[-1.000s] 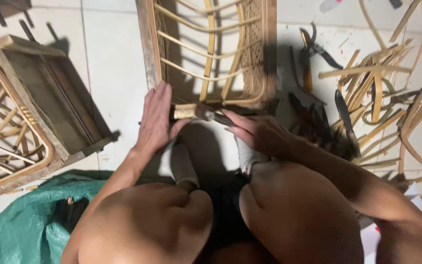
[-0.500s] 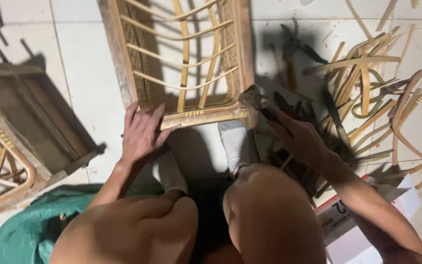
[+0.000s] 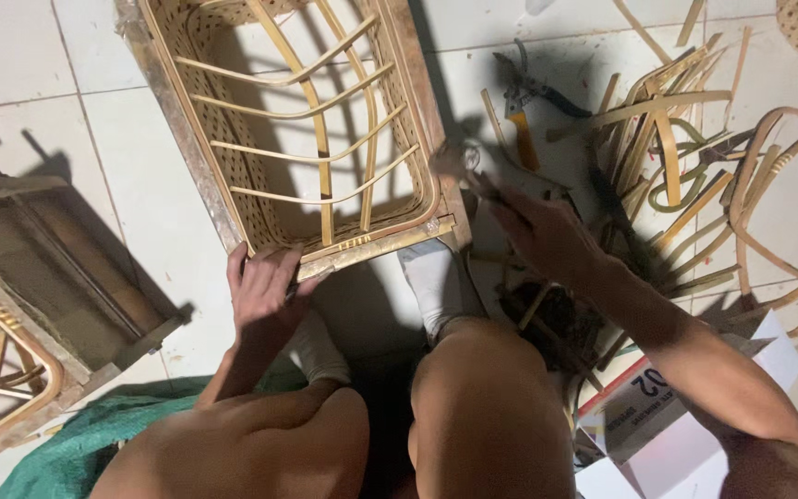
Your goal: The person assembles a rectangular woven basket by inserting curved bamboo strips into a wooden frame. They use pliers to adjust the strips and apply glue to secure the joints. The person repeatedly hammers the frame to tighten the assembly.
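Where it lies on the tiled floor (image 3: 140,139) before the knees: rattan frame (image 3: 302,139), rectangular, tan, woven inner edge, curved cane ribs. Left hand (image 3: 265,291) presses its near rail, grip flat and apart. Right hand (image 3: 547,240), grip clamped on a blurred tool (image 3: 459,166), beside the frame's corner.

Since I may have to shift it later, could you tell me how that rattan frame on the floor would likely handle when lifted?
The rattan frame is probably light for its size, being mostly open slats. It looks fairly stiff, with a solid wooden rim under the left hand. Flat on the tiles, it should slide rather than tip.
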